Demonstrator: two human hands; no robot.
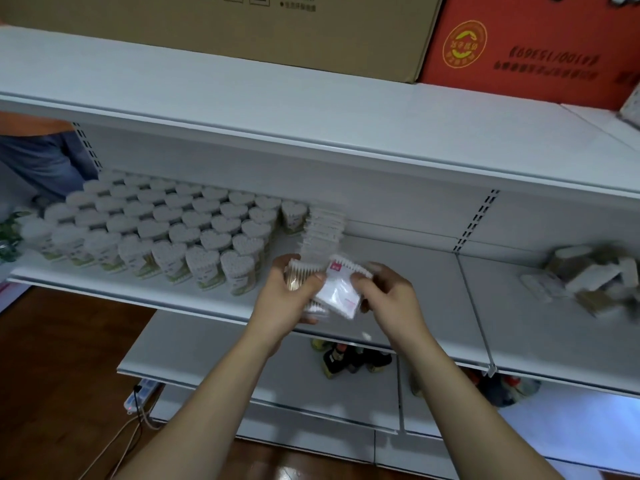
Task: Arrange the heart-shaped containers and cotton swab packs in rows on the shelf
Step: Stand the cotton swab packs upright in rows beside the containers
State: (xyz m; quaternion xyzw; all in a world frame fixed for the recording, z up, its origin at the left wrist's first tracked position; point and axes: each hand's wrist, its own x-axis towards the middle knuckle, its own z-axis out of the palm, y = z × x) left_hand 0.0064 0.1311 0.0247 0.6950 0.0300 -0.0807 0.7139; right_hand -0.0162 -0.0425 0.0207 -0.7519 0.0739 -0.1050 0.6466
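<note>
Over the white shelf (398, 271), both hands are pinching cotton swab packs (332, 289).
Left hand (287, 296) and right hand (388, 292) are curling round the packs; heart-shaped containers (166, 226) are standing in rows left of the grip, loose packs (595, 278) lying far right, brown wooden floor (69, 341) showing below.

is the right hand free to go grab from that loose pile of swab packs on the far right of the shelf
Probably not yet: the right hand grips a swab pack together with the left hand. The shelf toward the pile looks unobstructed.
</note>
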